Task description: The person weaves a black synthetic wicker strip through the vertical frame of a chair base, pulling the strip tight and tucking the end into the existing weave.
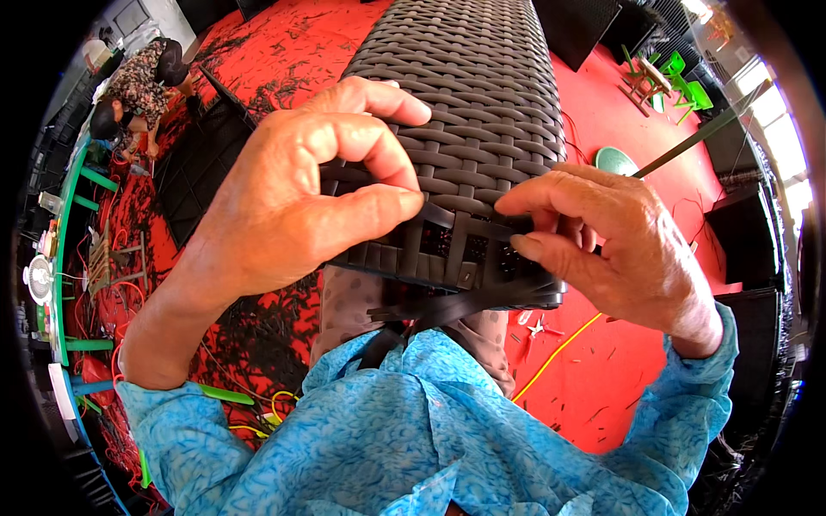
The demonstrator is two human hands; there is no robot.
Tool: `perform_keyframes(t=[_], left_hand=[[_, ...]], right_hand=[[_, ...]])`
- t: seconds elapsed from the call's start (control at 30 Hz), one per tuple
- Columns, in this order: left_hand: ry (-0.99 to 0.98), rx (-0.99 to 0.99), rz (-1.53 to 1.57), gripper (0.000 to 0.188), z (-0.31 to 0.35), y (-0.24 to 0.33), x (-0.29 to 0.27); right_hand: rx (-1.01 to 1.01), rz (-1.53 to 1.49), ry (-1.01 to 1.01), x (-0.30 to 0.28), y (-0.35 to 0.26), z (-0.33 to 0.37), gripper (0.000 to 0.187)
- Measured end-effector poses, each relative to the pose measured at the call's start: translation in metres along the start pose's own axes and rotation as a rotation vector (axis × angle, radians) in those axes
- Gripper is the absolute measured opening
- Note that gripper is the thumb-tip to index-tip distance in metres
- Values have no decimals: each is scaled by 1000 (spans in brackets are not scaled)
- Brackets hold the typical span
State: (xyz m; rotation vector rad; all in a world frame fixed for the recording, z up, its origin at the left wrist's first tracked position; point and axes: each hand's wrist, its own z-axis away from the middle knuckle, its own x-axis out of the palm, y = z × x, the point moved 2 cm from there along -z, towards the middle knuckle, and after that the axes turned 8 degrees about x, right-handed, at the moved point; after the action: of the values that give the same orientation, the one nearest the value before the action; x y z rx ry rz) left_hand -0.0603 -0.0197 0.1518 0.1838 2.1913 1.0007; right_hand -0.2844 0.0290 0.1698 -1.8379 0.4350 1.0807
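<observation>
A dark brown woven wicker panel stretches away from my lap, with its near end in front of me. The weave is tight farther off, while gaps show between the strips at the near end. My left hand pinches a flat dark strip between thumb and forefinger at the left of this end. Over the right side, my right hand has thumb and forefinger closed near the strip's other side; its other fingers curl out of sight. Several loose strip ends hang together at the near edge.
Pliers and a yellow cord lie on the red floor at right. Dark strip scraps litter the floor at left, where another person bends over. Small green chairs and a round green basin stand to the right.
</observation>
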Motion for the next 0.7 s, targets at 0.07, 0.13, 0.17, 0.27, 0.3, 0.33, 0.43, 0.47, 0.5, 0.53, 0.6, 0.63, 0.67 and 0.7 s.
perform_keyframes(t=[0.07,0.13,0.17,0.27,0.3,0.33,0.43,0.47,0.5,0.53,0.6,0.63,0.67,0.7], left_hand=[[41,-16,45,5,2,-1,-6],[148,-61,141,11,6,4,-16],[183,-63,127,13,11,6,-22],[228,-68,173,15,20,-3,-26],[240,-76,226,16,22,-8,-26],[241,-74,229,16,24,-10,-25],[254,-11,303,16,29,-10,-23],[257,-13,304,16,30,-10,-22],[249,-21,336,16,31,-10,-22],[242,-30,365,15,31,-11,-22],[242,-28,387,13,33,-13,-22],[234,-27,397,12,32,-15,-20],[226,-27,406,10,32,-16,-19],[226,-27,410,10,32,-18,-20]], right_hand=[[36,45,-42,-6,1,-6,25],[-52,123,-36,-7,-1,-14,23],[-54,127,-25,-5,-5,-19,20],[-157,78,-48,4,-16,-40,19],[-149,82,-46,7,-20,-45,19],[-12,-33,-149,12,-21,-50,18],[232,-369,-296,29,-19,-57,25],[233,-369,-300,30,-18,-58,25],[277,-416,-347,30,-17,-58,24],[318,-463,-395,30,-17,-60,24],[353,-518,-424,24,-21,-61,26],[418,-524,-439,20,-23,-59,27],[483,-531,-454,17,-26,-57,29],[539,-593,-385,17,-31,-55,25]])
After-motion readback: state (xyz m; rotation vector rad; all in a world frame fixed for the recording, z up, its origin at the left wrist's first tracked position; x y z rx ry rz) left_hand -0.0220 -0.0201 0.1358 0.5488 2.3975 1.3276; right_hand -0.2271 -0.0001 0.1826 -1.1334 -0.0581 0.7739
